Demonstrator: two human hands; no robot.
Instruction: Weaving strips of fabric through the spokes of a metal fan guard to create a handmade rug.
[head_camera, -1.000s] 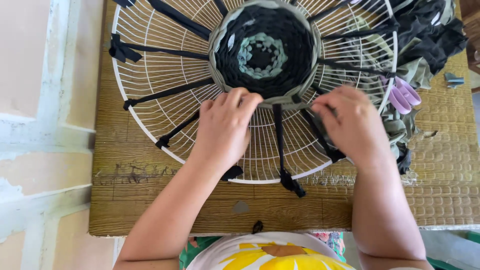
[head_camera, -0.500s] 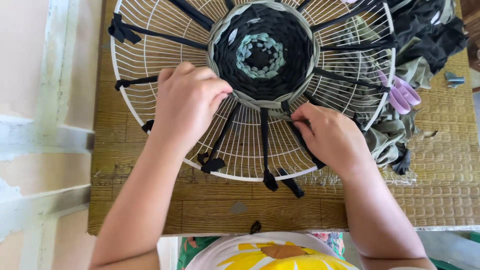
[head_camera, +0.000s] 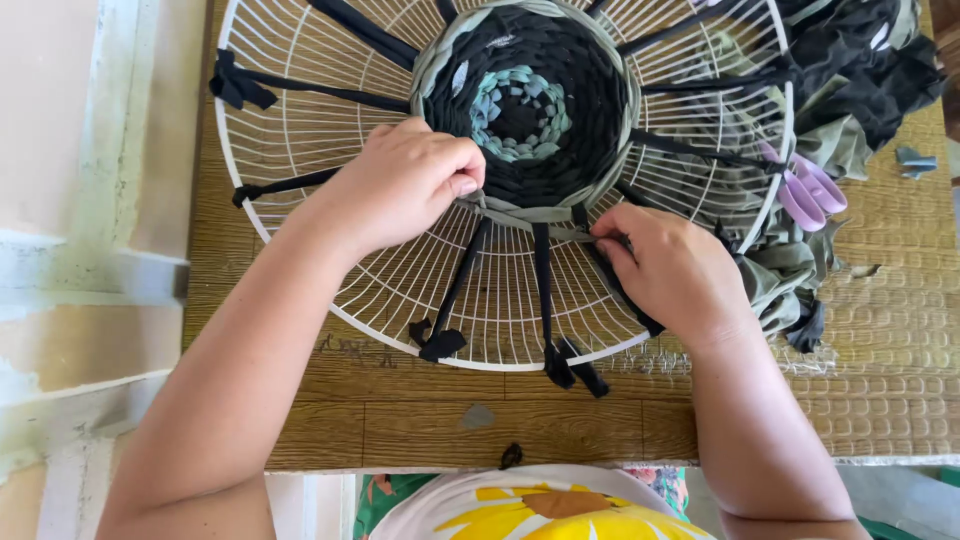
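While both hands work the weave, I see a round white wire fan-guard frame (head_camera: 330, 130) lying flat on the wooden table (head_camera: 400, 420).

L hand (head_camera: 400, 185) sits knuckles-up on the frame's left-centre, fingers curled tight w/ thumb pressed to forefinger, pinching the grey-green fabric strip (head_camera: 520, 212) at the lower-left rim of the round woven black-and-teal fabric mat (head_camera: 525, 105) in the frame's middle. R hand (head_camera: 670, 265) is just right of it, fingertips (head_camera: 605, 228) pressed together on the same strip where it crosses a black fabric spoke strip (head_camera: 543, 290). More black spokes run out to knots at the rim. Pile of dark and olive fabric scraps (head_camera: 850, 90) lies at the frame's right edge, w/ lilac plastic scissor handles (head_camera: 810, 190) beside it.
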